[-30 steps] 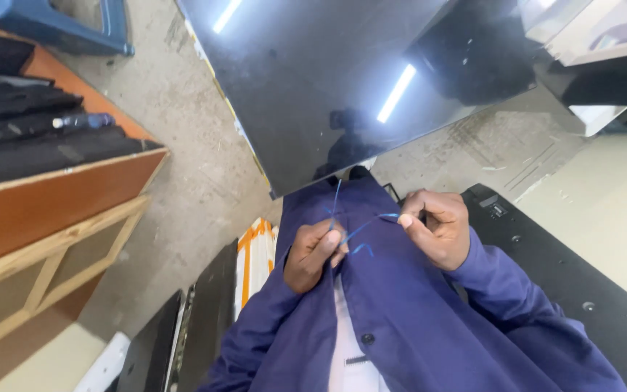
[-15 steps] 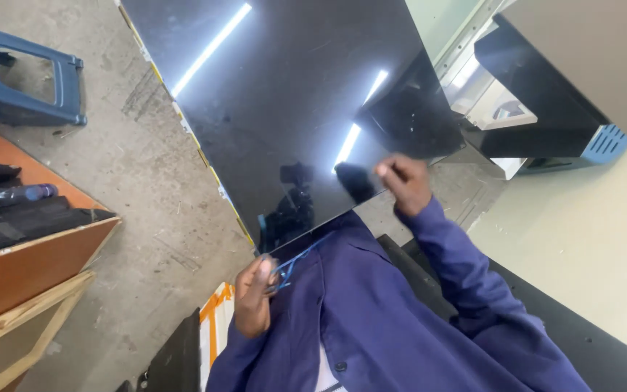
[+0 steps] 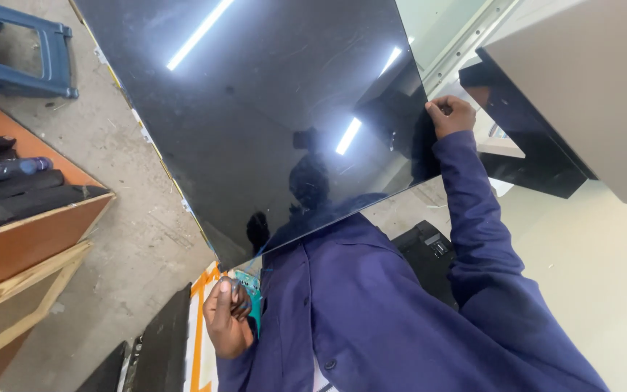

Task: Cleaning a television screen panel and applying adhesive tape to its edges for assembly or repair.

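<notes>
The big glass panel (image 3: 255, 109) is glossy black with white streaks of light reflected in it. The jacket sleeve (image 3: 473, 218) is deep blue-purple, the plastic stool (image 3: 16, 51) blue, the wooden crate (image 3: 30, 239) orange-brown, and the floor (image 3: 132, 239) plain grey concrete.

1 black glossy panel (image 3: 270, 123), 2 hands, 1 blue stool (image 3: 16, 51), 1 bottle (image 3: 12, 168).

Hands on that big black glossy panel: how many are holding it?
2. The left hand grips the black panel at its lower corner; the right hand grips its far right edge.
</notes>
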